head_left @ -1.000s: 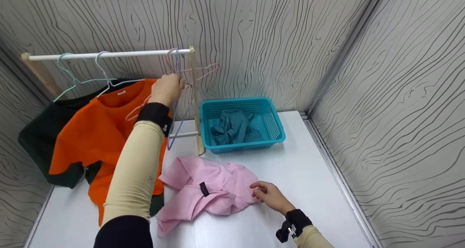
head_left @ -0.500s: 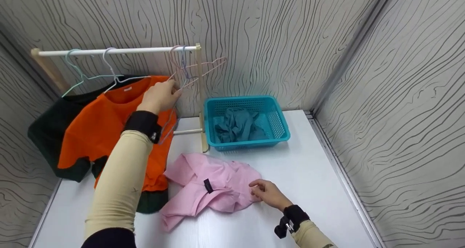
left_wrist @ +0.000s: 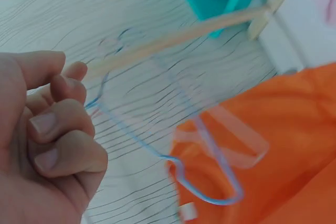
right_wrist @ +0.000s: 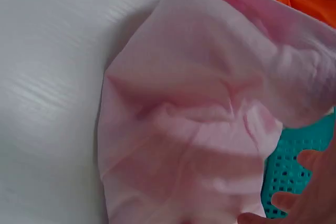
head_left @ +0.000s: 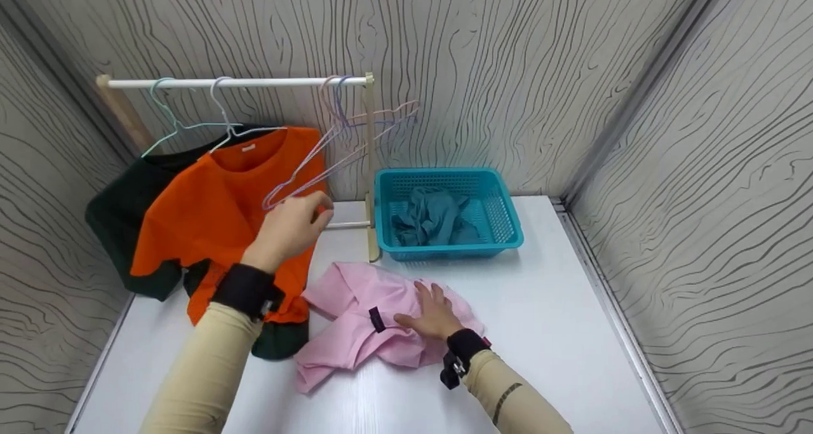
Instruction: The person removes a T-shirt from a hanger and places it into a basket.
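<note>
My left hand (head_left: 289, 230) hovers in front of the orange shirt (head_left: 222, 199), just below the empty hangers, its fingers loosely curled around nothing. A purple hanger (left_wrist: 220, 156) hangs beyond those fingers in the left wrist view. On the rack's right end, it overlaps a pink hanger (head_left: 387, 111). With fingers spread, my right hand (head_left: 435, 313) reaches over the right part of a crumpled pink garment (head_left: 346, 345) that has a black tag (head_left: 377, 319). Its fingertips show at the edge of the right wrist view, beside the pink cloth (right_wrist: 184, 77).
A rack with a white rail (head_left: 273, 82) stands at the back left. A dark green garment (head_left: 108, 218) hangs behind the orange shirt. Right of the rack, a teal basket (head_left: 514, 237) holds a crumpled grey-green cloth (head_left: 438, 215). Patterned walls (head_left: 508, 59) enclose the white table (head_left: 559, 358).
My left hand has come down off the purple hanger, which now hangs at a different angle. My right hand has moved left over the pink garment, fingers spreading. The head view has shifted left.
</note>
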Demonstrator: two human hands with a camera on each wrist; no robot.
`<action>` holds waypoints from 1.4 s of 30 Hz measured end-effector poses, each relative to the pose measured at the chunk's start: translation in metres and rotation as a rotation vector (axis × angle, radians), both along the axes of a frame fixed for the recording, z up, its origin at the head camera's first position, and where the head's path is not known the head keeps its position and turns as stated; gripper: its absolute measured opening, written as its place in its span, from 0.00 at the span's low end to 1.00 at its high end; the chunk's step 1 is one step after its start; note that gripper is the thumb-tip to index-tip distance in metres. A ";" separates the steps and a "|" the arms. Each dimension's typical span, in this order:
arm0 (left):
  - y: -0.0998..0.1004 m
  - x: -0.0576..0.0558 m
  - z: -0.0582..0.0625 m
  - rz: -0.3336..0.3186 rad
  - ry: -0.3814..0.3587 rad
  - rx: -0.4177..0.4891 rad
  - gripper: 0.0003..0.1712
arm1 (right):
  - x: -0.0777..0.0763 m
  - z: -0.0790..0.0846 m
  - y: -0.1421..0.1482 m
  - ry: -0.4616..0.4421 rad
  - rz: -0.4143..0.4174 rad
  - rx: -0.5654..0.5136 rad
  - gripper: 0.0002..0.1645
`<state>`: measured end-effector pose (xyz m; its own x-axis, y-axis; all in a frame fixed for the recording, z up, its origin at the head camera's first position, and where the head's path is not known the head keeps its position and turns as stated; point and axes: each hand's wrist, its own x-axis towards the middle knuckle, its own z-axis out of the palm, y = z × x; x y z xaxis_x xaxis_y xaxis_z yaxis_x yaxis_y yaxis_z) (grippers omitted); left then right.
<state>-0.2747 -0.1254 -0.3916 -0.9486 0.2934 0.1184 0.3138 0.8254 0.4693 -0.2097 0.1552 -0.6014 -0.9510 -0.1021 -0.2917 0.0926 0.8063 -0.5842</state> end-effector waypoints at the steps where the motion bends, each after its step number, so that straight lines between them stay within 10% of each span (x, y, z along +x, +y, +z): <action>1: 0.002 0.004 -0.010 -0.007 -0.017 0.013 0.13 | 0.001 -0.003 -0.005 -0.022 0.002 0.020 0.60; 7: 0.014 0.026 -0.068 -0.026 -0.132 0.045 0.09 | 0.020 -0.029 -0.024 -0.110 0.038 0.223 0.72; 13: 0.017 0.037 -0.097 -0.026 -0.209 0.054 0.08 | 0.033 -0.050 -0.027 -0.073 0.101 0.425 0.65; 24: 0.015 0.038 -0.107 -0.014 -0.261 0.045 0.09 | 0.031 -0.059 -0.014 0.288 0.136 0.336 0.34; 32: 0.009 0.040 -0.109 0.015 -0.310 0.043 0.09 | 0.024 -0.057 -0.013 0.176 0.238 0.245 0.47; 42: 0.007 0.043 -0.111 0.005 -0.284 0.051 0.09 | 0.021 -0.047 0.017 0.299 0.233 0.216 0.15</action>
<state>-0.2313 -0.1186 -0.5028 -0.9475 0.2889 -0.1374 0.1599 0.7997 0.5787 -0.1889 0.1718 -0.6481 -0.9558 -0.2907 -0.0451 -0.2538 0.8923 -0.3734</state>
